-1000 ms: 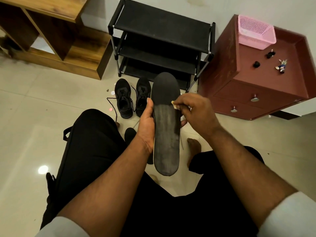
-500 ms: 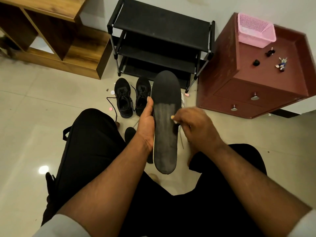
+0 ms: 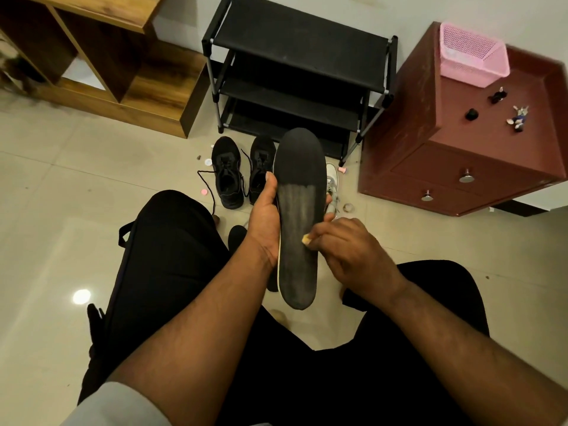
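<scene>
Well, from where I stand the tiled floor (image 3: pixel 61 210) is where anything dropped will land, among the bits scattered before the black shoe rack (image 3: pixel 295 56) and the pair of black shoes (image 3: pixel 229 176). The black insole (image 3: pixel 299 192) is held upright in the air between the person's knees, narrower end down, with a grey smear across its middle. Only the left hand (image 3: pixel 266 222) carries it, thumb on the near edge and fingers curled round behind. A thin, bendy thing held that way may buckle or twist out under hard pressing. The right hand (image 3: pixel 347 256) pinches a small pale piece (image 3: pixel 306 239) at its fingertips against the insole's face. So slight a nip could let it skid off and roll away.
</scene>
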`<state>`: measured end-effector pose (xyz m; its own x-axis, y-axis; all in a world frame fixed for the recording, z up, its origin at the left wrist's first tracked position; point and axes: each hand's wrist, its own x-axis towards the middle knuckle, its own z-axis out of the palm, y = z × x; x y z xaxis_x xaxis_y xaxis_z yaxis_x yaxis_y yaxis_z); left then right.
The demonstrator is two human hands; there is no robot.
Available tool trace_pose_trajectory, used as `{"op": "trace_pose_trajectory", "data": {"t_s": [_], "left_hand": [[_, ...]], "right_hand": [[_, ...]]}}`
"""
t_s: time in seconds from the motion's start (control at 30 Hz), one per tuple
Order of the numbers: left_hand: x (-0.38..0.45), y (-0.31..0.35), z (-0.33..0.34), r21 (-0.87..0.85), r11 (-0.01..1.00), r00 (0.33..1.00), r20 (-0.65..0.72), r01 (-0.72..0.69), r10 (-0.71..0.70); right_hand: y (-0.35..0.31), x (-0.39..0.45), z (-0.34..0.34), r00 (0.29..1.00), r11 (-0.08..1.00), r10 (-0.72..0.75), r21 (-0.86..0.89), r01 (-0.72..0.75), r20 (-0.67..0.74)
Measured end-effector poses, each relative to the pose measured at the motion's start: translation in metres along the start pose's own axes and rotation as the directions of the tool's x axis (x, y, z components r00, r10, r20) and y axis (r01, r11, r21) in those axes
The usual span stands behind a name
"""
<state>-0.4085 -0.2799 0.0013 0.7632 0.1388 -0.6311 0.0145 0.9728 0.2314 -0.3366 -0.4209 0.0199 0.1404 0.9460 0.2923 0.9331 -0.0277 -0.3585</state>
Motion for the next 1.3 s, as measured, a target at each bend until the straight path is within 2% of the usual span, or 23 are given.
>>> {"op": "trace_pose_trajectory", "data": {"t_s": [0.13, 0.3, 0.47, 0.57, 0.63, 0.9, 1.07, 1.3], "left_hand": [[-0.001, -0.005, 0.005, 0.062, 0.998, 0.999, 0.029, 0.022, -0.024], [-0.005, -0.008, 0.008, 0.019, 0.999, 0.998, 0.059, 0.025, -0.027], [-0.001, -0.002, 0.0, 0.113, 0.994, 1.0, 0.009, -0.007, 0.006], [0.0, -0.004, 0.0, 0.098, 0.995, 0.999, -0.031, -0.011, 0.014], [0.003, -0.006, -0.001, 0.072, 0.997, 1.0, -0.011, -0.003, 0.004], [0.003, -0.014, 0.005, 0.115, 0.993, 1.0, 0.011, -0.004, 0.003], [0.002, -0.01, 0.001, 0.115, 0.993, 0.998, 0.05, -0.032, 0.026], [0.007, -0.008, -0.003, 0.078, 0.997, 0.999, 0.048, -0.009, 0.005]], "right_hand": [[0.017, 0.018, -0.011, 1.0, 0.998, 0.018, -0.063, -0.017, 0.004], [0.04, 0.052, -0.019, 0.991, 0.981, 0.13, -0.148, -0.123, 0.038], [0.026, 0.038, -0.009, 0.992, 0.991, 0.105, -0.086, -0.098, 0.077], [0.007, 0.012, -0.001, 0.993, 0.997, 0.083, -0.012, -0.082, 0.082], [-0.002, -0.002, 0.002, 0.993, 0.997, 0.079, 0.017, -0.081, 0.09], [0.028, 0.038, -0.017, 0.978, 0.971, 0.207, -0.127, -0.202, 0.023], [0.027, 0.048, -0.009, 0.974, 0.972, 0.227, -0.076, -0.224, 0.024], [-0.007, 0.005, 0.001, 0.984, 0.985, 0.169, 0.009, -0.17, 0.059]]}}
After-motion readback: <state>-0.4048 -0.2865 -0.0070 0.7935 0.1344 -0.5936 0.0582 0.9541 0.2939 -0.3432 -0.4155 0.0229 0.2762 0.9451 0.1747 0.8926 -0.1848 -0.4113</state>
